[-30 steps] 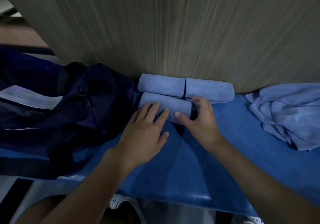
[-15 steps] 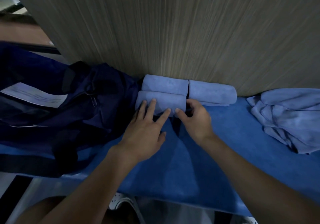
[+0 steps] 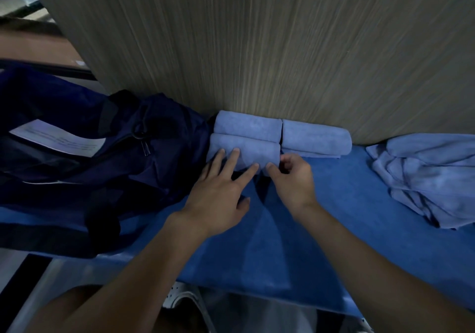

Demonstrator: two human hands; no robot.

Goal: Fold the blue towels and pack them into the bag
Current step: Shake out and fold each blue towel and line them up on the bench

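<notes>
Three rolled light-blue towels lie against the wall panel: a back left roll [image 3: 246,125], a back right roll [image 3: 316,137] and a front roll [image 3: 244,150] tight against the back left one. My left hand [image 3: 218,193] rests on the front roll with straight, spread fingers. At that roll's right end, my right hand [image 3: 290,175] pinches it with thumb and curled fingers. The dark navy bag [image 3: 77,173] lies slumped at the left, touching the rolls. A loose heap of blue towels [image 3: 424,178] sits at the right.
A blue cloth [image 3: 347,224] covers the table, whose front edge runs close to my body. The wood-grain wall panel [image 3: 257,49] stands right behind the rolls. A white paper sheet [image 3: 59,139] lies on the bag.
The front roll has moved back and left until it sits against the back left roll. My right hand's fingers have curled in at its end. My left hand stayed on top.
</notes>
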